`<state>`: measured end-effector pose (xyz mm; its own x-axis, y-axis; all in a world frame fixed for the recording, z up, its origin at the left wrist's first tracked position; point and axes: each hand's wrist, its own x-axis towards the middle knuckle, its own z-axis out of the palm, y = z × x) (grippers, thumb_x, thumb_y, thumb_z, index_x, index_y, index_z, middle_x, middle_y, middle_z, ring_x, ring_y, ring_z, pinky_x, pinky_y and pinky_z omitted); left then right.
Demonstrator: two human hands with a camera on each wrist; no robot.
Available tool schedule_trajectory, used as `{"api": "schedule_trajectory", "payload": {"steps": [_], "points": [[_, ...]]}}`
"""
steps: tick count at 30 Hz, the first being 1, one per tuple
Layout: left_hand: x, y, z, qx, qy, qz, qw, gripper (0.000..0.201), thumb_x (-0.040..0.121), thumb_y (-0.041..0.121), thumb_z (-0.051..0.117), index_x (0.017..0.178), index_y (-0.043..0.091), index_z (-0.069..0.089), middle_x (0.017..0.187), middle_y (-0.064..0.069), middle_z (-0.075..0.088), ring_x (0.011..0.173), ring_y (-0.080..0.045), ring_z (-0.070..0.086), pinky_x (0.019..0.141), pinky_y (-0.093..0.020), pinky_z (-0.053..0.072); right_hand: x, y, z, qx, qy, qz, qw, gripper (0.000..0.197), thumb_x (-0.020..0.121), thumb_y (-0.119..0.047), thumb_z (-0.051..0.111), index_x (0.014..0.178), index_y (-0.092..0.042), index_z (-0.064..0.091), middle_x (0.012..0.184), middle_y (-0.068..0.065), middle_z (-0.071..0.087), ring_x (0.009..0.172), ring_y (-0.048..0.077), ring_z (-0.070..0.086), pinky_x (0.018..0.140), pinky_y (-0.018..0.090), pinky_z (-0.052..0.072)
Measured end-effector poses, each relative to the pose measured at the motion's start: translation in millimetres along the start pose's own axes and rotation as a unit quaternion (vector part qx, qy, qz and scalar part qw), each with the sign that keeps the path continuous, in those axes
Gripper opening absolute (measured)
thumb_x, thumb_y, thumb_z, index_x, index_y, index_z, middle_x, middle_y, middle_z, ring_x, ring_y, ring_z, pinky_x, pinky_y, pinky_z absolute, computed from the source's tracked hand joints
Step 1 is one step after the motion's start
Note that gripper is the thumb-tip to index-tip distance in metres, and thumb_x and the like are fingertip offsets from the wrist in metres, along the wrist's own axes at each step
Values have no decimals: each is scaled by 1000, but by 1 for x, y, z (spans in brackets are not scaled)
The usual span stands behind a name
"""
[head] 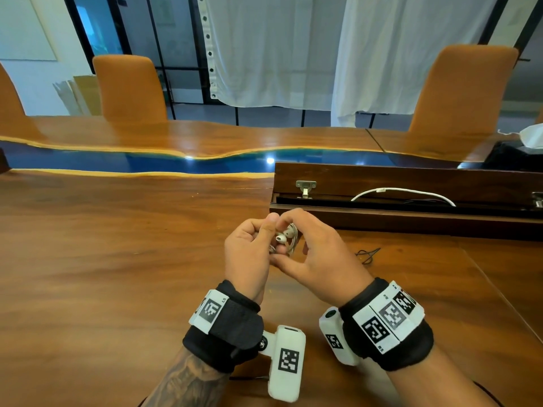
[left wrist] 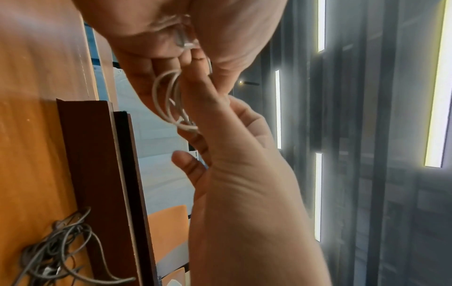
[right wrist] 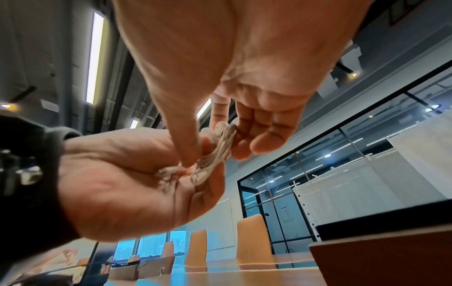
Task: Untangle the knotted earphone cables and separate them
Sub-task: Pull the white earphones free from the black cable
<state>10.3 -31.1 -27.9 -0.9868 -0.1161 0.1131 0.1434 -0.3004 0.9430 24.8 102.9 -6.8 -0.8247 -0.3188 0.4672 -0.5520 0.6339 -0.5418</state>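
Both hands, left hand (head: 248, 251) and right hand (head: 318, 251), pinch the white earphone bundle (head: 286, 237) above the bench (head: 117, 245), fingers curled round it; hard pulling would likely tighten the knot.

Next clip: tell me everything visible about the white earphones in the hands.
The white earphones are a bunched set of thin, glossy cable loops with one smooth plastic earbud showing on top. They are held above the wooden table, not touching it. The left hand cradles the bundle; the right hand pinches its loops. Still tangled.
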Motion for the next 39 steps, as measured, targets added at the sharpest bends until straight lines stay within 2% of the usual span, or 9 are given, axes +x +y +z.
{"api": "schedule_trajectory", "payload": {"steps": [3, 8, 13, 19, 23, 26, 30, 35, 39], "points": [[1, 1, -1, 18, 1, 13, 1000, 26, 95, 23, 65, 92, -2, 68, 77, -13, 68, 64, -16, 66, 55, -26, 54, -2, 4, 2, -27, 38, 6, 999, 26, 89, -40, 73, 106, -32, 56, 84, -17, 60, 70, -3, 56, 58, 17, 46], [4, 3, -7, 63, 0, 43, 997, 23, 95, 24, 66, 81, 6, 69, 82, -22, 69, 75, -24, 68, 64, -30, 57, -1, 7, 6, 14, 49, 37, 998, 27, 89, -47, 69, 112, -34, 67, 86, -12, 74, 76, 2, 71, 67, 33, 61], [2, 1, -7, 80, -16, 45, 996, 22, 97, 25, 64, 88, 6, 71, 80, -11, 73, 74, -20, 71, 63, -27, 57, -1, 6, 0, -4, 36, 43, 998, 19, 90, -47, 68, 105, -35, 70, 81, -12, 73, 73, 1, 70, 66, 32, 61], [2, 3, -5, 60, -20, 49, 997, 20, 98, 23, 62, 95, 5, 71, 80, -9, 71, 74, -20, 67, 66, -30, 57, 1, 6, -5, 214, 28, 110, 970, 23, 88, -18, 77, 105, -29, 66, 90, -6, 73, 79, 13, 71, 71, 33, 62], [5, 4, -5, 38, -4, 44, 998, 20, 97, 23, 62, 94, 5, 71, 76, -8, 70, 71, -18, 65, 64, -29, 56, 1, 5, -6, 255, 14, 96, 962, 36, 89, -4, 73, 114, -25, 58, 91, -3, 72, 82, 14, 69, 74, 31, 59], [4, 2, -4, 30, -5, 34, 999, 21, 98, 25, 61, 93, 8, 72, 83, -12, 73, 76, -21, 67, 68, -34, 57, 0, 7, -2, 207, 12, 54, 977, 42, 92, -4, 68, 121, -33, 60, 101, -8, 69, 84, 20, 65, 68, 33, 56], [3, 0, -6, 45, -9, 20, 999, 24, 100, 23, 56, 92, 7, 71, 78, -7, 71, 70, -16, 65, 57, -26, 54, -1, 12, 5, 72, 41, -19, 996, 46, 91, -18, 72, 133, -34, 62, 107, -15, 67, 87, 3, 61, 68, 14, 47], [1, 0, -3, 32, -31, 2, 999, 23, 97, 27, 60, 96, 8, 74, 82, -9, 72, 76, -17, 65, 67, -28, 55, -1, 20, 1, -56, 88, -73, 992, 32, 100, -43, 57, 130, -32, 64, 87, -9, 73, 71, 7, 65, 59, 29, 54], [1, 2, -3, -7, -41, -8, 999, 20, 95, 23, 64, 107, 9, 71, 79, -5, 71, 75, -18, 66, 69, -30, 57, -1, 22, -4, -122, 95, -63, 986, 31, 102, -49, 47, 118, -27, 62, 73, -10, 67, 57, 6, 59, 49, 29, 51]]}}
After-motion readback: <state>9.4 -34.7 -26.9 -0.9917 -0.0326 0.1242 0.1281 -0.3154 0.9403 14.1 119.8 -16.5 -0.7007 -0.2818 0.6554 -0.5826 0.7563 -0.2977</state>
